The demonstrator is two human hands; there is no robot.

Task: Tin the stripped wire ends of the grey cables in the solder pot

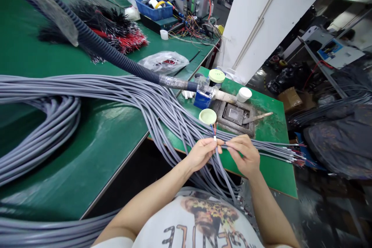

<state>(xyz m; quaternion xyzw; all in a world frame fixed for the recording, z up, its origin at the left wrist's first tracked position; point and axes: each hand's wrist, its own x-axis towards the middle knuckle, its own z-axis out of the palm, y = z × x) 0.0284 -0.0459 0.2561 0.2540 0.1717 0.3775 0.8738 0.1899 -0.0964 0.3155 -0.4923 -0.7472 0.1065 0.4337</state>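
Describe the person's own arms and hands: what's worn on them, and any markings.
Both arms are bare below short sleeves. The left hand and right hand wear no gloves, and no watch or bracelet shows on either wrist. The only clothing in view is a white cotton short-sleeved T-shirt printed with a picture and dark lettering.

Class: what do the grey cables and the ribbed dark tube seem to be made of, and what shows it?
The grey cables look like matte flexible plastic, probably PVC, sheathing coloured wires that show at a stripped end. The ribbed dark tube looks like corrugated plastic conduit with a slight sheen; the exact plastic cannot be told.
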